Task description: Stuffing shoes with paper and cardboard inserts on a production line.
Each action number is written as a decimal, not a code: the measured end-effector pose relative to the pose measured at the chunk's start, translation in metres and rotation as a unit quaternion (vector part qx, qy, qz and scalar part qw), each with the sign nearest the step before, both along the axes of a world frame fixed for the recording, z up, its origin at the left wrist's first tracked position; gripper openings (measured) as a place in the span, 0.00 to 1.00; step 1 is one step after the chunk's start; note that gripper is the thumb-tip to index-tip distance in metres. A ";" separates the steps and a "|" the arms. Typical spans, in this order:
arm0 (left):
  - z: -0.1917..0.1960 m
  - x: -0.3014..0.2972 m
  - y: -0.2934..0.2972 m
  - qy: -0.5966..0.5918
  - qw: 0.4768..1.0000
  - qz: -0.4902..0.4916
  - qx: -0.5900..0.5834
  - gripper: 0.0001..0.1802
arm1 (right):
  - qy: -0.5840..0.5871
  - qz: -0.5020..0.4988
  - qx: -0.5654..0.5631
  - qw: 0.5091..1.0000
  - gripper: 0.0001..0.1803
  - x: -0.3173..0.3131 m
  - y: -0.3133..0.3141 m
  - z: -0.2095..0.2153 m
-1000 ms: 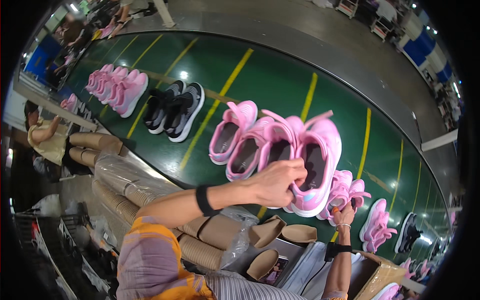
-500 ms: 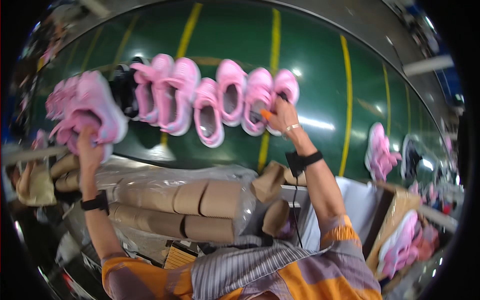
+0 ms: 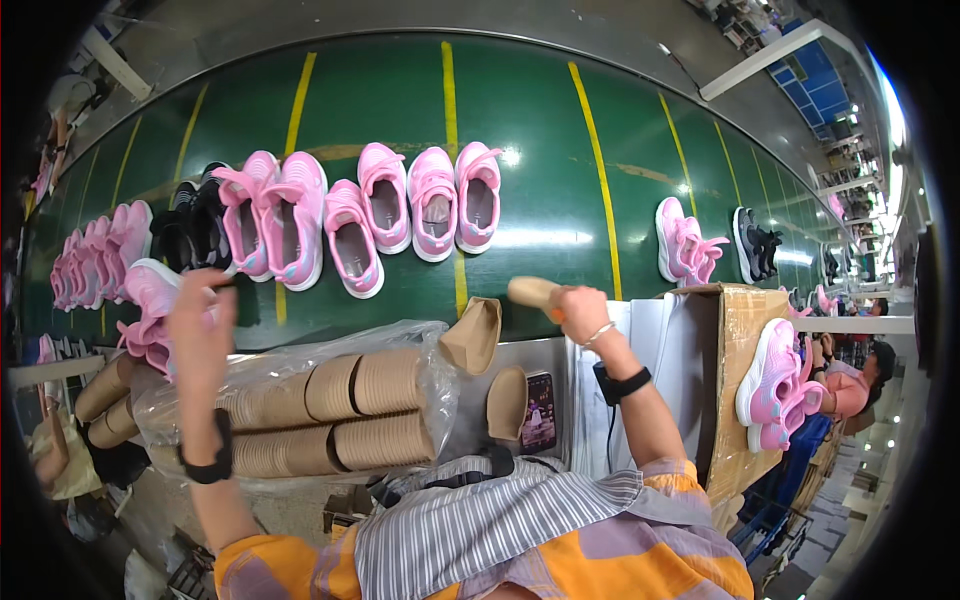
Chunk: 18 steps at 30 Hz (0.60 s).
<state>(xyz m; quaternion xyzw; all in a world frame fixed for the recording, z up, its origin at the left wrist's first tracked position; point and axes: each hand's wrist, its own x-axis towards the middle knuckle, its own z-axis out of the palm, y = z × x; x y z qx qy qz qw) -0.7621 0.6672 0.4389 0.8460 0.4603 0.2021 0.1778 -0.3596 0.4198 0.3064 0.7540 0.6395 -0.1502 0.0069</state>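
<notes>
My right hand [image 3: 582, 312] is closed on a brown molded-paper shoe insert [image 3: 530, 291], held over the near edge of the green conveyor belt [image 3: 540, 130]. My left hand [image 3: 200, 325], smeared by motion, is raised in front of a pink sneaker pair [image 3: 150, 290] at the belt's near left; whether it grips anything does not show. Beyond and between my hands stand several open pink sneakers, among them the rightmost sneaker [image 3: 478, 200] and one with laces [image 3: 433, 205]. Two loose inserts, an upright one [image 3: 472, 335] and a flatter one [image 3: 507, 400], lie nearer me.
Stacked brown inserts [image 3: 385, 385] fill a clear plastic bag along the belt's near side. Beside the loose inserts lies a phone [image 3: 539, 415]. A cardboard box [image 3: 735, 370] is at right, with pink shoes [image 3: 775, 385] beside it. Black shoes [image 3: 195, 225] stand on the belt.
My right hand has left the rightmost sneaker, come nearer me and now holds a paper insert. My left hand has come off the pink pair. The view has shifted, showing more at right.
</notes>
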 end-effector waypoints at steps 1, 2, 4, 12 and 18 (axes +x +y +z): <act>0.003 0.030 -0.019 -0.050 0.994 -0.023 -0.090 0.10 | 0.076 -0.088 0.038 0.993 0.03 0.000 0.000 0.020; 0.016 0.056 -0.041 -0.041 0.990 -0.106 -0.079 0.14 | 0.273 -0.137 0.008 0.952 0.12 0.013 -0.004 0.023; 0.000 0.104 -0.079 -0.143 0.935 -0.186 -0.267 0.21 | 0.496 -0.129 0.055 0.857 0.14 0.000 -0.007 0.046; -0.025 0.157 -0.157 -0.380 0.724 -0.147 -0.557 0.07 | 0.772 -0.197 0.164 0.582 0.44 -0.078 -0.040 0.082; -0.025 0.139 -0.192 -0.289 0.829 -0.148 -0.455 0.08 | 0.613 -0.144 0.186 0.754 0.50 -0.129 -0.037 0.095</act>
